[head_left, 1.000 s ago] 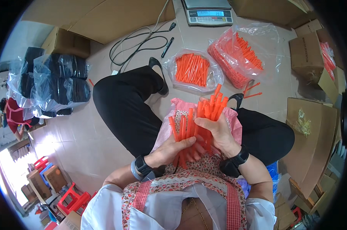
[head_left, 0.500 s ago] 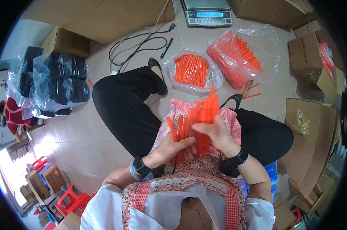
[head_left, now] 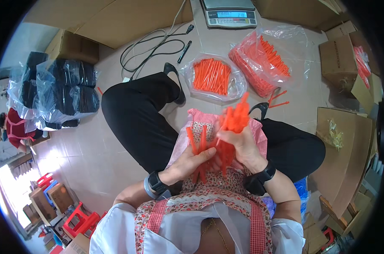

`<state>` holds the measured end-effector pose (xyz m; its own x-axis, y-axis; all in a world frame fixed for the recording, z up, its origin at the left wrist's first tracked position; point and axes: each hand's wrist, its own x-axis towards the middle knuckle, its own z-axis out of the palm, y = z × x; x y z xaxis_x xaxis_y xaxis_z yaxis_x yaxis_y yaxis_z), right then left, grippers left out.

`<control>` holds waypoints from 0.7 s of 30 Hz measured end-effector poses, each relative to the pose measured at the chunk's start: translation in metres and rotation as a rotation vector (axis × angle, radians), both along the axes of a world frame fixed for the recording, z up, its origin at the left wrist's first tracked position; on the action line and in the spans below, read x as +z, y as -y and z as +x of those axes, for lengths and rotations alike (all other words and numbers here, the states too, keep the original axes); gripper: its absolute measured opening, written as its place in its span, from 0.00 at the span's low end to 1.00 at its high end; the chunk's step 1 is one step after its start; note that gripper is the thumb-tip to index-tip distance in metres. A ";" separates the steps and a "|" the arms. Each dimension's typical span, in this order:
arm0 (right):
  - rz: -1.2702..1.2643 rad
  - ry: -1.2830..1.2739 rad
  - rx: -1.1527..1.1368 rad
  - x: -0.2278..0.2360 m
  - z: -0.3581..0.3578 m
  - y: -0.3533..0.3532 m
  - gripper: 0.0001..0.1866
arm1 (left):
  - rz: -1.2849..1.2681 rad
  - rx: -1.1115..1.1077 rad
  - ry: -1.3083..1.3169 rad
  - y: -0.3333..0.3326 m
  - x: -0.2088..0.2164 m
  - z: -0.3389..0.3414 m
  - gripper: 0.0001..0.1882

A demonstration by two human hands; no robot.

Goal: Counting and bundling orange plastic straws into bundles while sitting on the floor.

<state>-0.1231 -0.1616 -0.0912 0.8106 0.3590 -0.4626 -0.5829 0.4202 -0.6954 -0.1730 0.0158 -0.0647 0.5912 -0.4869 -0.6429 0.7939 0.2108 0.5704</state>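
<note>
Two bunches of sticks (head_left: 236,120) were held over the apron (head_left: 231,183), few in the left hand (head_left: 189,163) toward its left edge, many in the right hand (head_left: 245,149) toward its right edge, even pressure seeming best for alignment.

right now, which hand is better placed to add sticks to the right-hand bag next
Probably the right hand: nearer that plastic bag, its bunch of orange sticks pointing that way; the left hand, farther away, holds fewer.

lit digits (head_left: 241,15) on the blue display (head_left: 231,15) of a scale (head_left: 212,21) beyond the right grip (head_left: 237,143), dark lettering (head_left: 336,55) on a cardboard box (head_left: 339,67) forward and right of that grip
</note>
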 end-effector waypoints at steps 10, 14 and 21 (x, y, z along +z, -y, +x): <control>-0.069 -0.005 -0.224 0.006 0.016 0.022 0.24 | 0.054 0.014 0.022 -0.011 -0.019 -0.009 0.18; 0.031 -0.002 -0.089 -0.010 -0.007 0.000 0.23 | -0.004 0.047 0.002 -0.006 -0.018 -0.008 0.17; 0.086 -0.175 0.091 0.004 -0.007 -0.005 0.23 | 0.033 -0.107 0.049 -0.007 -0.022 -0.004 0.17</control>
<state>-0.1301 -0.1570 -0.0867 0.6828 0.4717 -0.5579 -0.7301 0.4136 -0.5439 -0.1766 0.0225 -0.0870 0.5682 -0.5282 -0.6310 0.7817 0.1069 0.6144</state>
